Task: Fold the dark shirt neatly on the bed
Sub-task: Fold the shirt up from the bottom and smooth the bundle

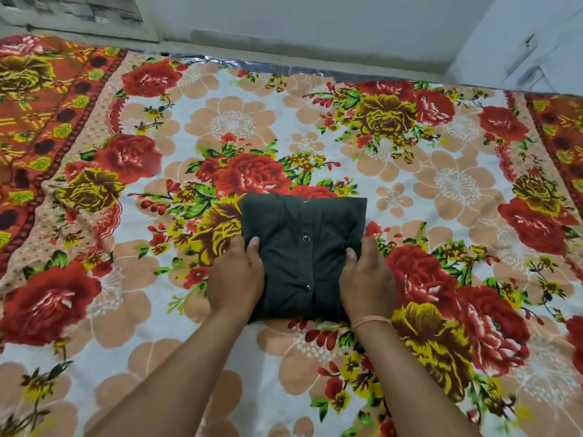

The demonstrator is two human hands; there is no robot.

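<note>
Shirt folding is looking nearly finished.
The shirt [303, 247] is lying mid-bed [441, 184] as a compact rectangle, buttons up; the left hand [235, 275] and right hand [367, 279] are clasping its side edges, thumbs on top, probably only squaring it.

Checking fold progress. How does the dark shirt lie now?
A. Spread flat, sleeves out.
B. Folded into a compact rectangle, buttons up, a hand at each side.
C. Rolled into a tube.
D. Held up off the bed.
B: the dark shirt lies on the floral bedsheet as a compact rectangle, buttons up, left hand and right hand at its sides.
</note>
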